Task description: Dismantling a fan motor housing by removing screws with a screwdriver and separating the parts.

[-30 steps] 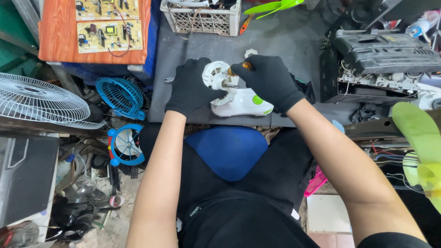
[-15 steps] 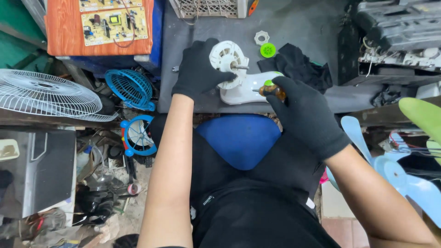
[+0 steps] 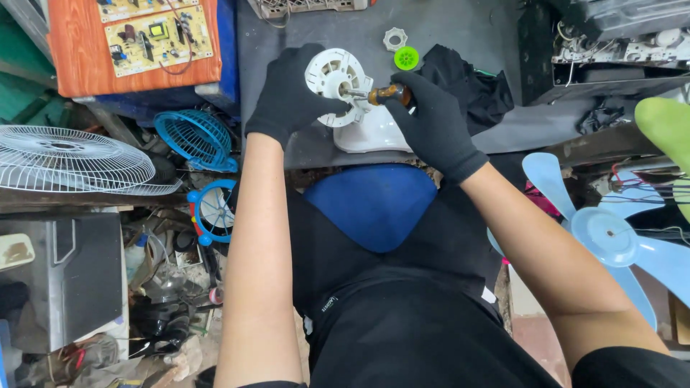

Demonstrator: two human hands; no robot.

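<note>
My left hand point(image 3: 291, 97), in a black glove, grips a round white fan motor housing point(image 3: 332, 77) from its left side and holds it at the near edge of the dark workbench point(image 3: 460, 36). My right hand point(image 3: 430, 122), also gloved, is closed around the brown handle of a screwdriver point(image 3: 387, 93). The screwdriver's metal tip points left into the face of the housing. Under the housing lies the white fan body point(image 3: 370, 133). A white ring nut point(image 3: 394, 38) and a green round cap point(image 3: 406, 57) lie on the bench just beyond.
A black cloth point(image 3: 460, 82) lies right of my hands. An orange board with circuit boards point(image 3: 154, 32) sits at far left. Wire fan guards point(image 3: 72, 162), small blue fans point(image 3: 190, 136) and clutter crowd the floor at left. A light blue fan blade point(image 3: 607, 233) lies at right.
My right hand went down to the right, away from the housing, then came back with the screwdriver tip at the housing face. The view shifted, so the bench sits higher in frame.
</note>
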